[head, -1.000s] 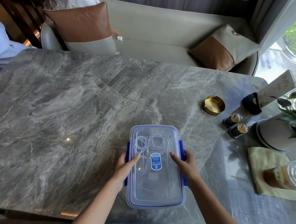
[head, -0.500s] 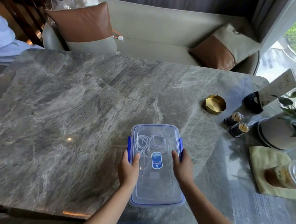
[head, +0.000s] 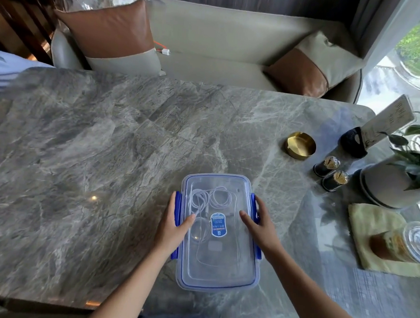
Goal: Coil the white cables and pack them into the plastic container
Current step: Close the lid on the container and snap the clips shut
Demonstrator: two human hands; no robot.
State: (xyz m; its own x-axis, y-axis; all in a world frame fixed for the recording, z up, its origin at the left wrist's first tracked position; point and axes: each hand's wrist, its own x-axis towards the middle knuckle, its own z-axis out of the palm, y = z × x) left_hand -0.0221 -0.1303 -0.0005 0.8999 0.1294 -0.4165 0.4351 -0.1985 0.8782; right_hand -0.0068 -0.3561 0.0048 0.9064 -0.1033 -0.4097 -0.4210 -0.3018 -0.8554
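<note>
A clear plastic container (head: 217,271) with a blue-trimmed lid and blue side latches sits on the marble table near the front edge. Coiled white cables (head: 211,198) show through the lid in its far half. My left hand (head: 174,227) grips the container's left side over the latch, thumb on the lid. On the right side my right hand (head: 259,226) holds the other latch, thumb resting on the lid. The lid lies flat over the container.
At the right of the grey marble table (head: 92,163) stand a gold ashtray (head: 300,144), two small dark jars (head: 331,173), a potted plant (head: 398,182), and a lidded cup on a yellow cloth (head: 372,234). A sofa with cushions (head: 108,27) lies beyond the table.
Both hands slid outward from the lid top to the container's side latches. The view shifted slightly; the container stays in place.
</note>
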